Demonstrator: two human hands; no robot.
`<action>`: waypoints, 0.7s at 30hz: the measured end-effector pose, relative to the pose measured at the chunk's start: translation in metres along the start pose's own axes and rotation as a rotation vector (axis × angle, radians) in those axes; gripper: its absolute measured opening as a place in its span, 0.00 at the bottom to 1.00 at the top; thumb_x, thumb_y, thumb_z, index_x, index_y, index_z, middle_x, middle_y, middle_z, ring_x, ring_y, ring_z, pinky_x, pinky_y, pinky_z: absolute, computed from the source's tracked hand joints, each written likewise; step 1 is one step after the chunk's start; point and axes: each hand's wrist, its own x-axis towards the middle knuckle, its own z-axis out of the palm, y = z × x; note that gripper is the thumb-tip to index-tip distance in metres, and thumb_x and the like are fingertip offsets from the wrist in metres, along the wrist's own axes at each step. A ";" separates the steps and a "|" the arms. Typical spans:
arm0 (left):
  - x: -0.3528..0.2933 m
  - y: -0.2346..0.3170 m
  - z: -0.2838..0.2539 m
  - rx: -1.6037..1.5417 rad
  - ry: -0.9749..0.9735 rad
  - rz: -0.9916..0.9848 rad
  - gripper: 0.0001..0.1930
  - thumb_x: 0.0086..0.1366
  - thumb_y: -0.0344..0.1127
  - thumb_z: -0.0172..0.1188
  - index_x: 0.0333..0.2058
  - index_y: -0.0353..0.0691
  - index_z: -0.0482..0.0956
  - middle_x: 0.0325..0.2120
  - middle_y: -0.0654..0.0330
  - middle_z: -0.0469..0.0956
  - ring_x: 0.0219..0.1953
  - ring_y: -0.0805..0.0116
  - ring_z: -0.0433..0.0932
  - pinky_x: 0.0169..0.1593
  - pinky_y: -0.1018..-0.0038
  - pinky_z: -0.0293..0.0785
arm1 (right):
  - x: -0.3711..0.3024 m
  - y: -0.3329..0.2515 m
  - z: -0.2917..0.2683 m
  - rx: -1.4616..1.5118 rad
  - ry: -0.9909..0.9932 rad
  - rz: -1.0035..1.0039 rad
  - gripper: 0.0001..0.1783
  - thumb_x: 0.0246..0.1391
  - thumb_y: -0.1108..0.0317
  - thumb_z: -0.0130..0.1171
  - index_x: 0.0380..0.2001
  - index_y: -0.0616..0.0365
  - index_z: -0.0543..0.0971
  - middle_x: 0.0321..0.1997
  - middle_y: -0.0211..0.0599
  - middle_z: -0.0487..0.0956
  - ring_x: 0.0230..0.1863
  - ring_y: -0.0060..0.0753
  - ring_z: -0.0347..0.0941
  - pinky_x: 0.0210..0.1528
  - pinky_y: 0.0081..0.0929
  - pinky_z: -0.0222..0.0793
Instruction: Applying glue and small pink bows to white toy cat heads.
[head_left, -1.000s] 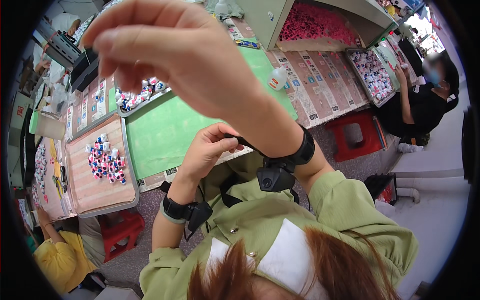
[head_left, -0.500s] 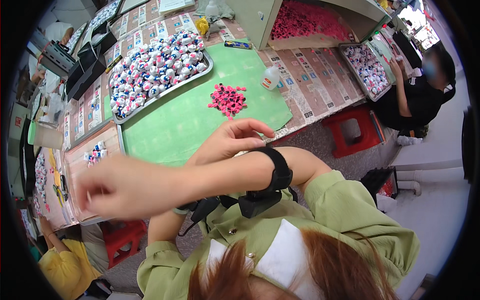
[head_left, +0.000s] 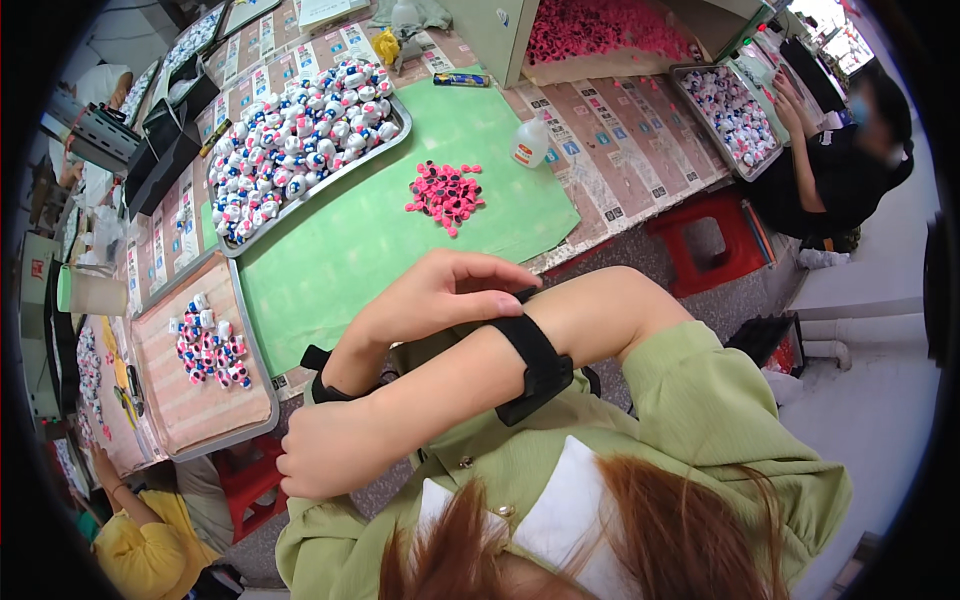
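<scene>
My right forearm crosses in front of my body, and a black strap [head_left: 524, 345] with a dark block goes round it below the elbow. At that strap my left hand [head_left: 435, 295] has its fingers and thumb closed on the upper edge or loose end. My right hand [head_left: 325, 450] is curled into a fist at the left, with nothing visible in it. A second black band [head_left: 325, 375] is on my left wrist. Past my hands, a heap of small pink pieces with dark centres [head_left: 445, 197] lies on a green mat [head_left: 330, 270].
A metal tray [head_left: 320, 195] heaped with white, blue and pink pieces stands at the far left. A shallower tray [head_left: 200, 425] holds fewer pieces. A clear bottle [head_left: 530, 143], a dark tube [head_left: 461, 80] and red stools [head_left: 710, 240] are around; co-workers sit at both sides.
My right hand has swung down and nearer my body, closing into a fist and uncovering the shallow tray's pieces. My left hand has come onto the strap. The view has shifted slightly.
</scene>
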 end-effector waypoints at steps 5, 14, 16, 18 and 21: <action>-0.004 0.001 0.001 0.178 0.227 -0.001 0.10 0.56 0.32 0.54 0.34 0.32 0.75 0.23 0.64 0.75 0.25 0.81 0.72 0.30 0.84 0.69 | -0.008 -0.005 0.010 -0.160 0.145 -0.107 0.06 0.37 0.67 0.50 0.16 0.58 0.71 0.18 0.30 0.72 0.23 0.30 0.71 0.22 0.25 0.62; -0.006 -0.023 -0.005 -0.049 0.509 -0.018 0.10 0.56 0.34 0.53 0.32 0.32 0.75 0.21 0.62 0.75 0.22 0.77 0.74 0.27 0.83 0.69 | -0.015 0.000 0.000 -0.202 0.173 -0.125 0.05 0.35 0.66 0.51 0.15 0.56 0.71 0.15 0.26 0.69 0.19 0.26 0.67 0.21 0.23 0.58; -0.007 -0.025 -0.006 -0.066 0.510 -0.066 0.11 0.56 0.35 0.53 0.32 0.31 0.74 0.21 0.62 0.75 0.22 0.77 0.74 0.27 0.83 0.70 | -0.015 -0.001 -0.001 -0.224 0.195 -0.130 0.06 0.34 0.66 0.51 0.14 0.56 0.71 0.15 0.26 0.69 0.18 0.25 0.67 0.20 0.22 0.56; -0.007 -0.027 -0.007 -0.082 0.500 -0.141 0.11 0.56 0.35 0.53 0.32 0.31 0.74 0.21 0.62 0.75 0.22 0.77 0.74 0.27 0.83 0.70 | -0.015 -0.002 -0.006 -0.267 0.219 -0.126 0.06 0.34 0.66 0.51 0.14 0.56 0.71 0.15 0.25 0.69 0.18 0.25 0.66 0.20 0.22 0.56; -0.014 -0.032 -0.009 -0.093 0.545 -0.175 0.10 0.56 0.34 0.53 0.31 0.31 0.74 0.21 0.61 0.74 0.22 0.77 0.74 0.28 0.84 0.70 | -0.019 -0.006 -0.024 -0.303 0.232 -0.109 0.06 0.33 0.66 0.51 0.14 0.56 0.71 0.14 0.26 0.69 0.18 0.25 0.66 0.20 0.22 0.55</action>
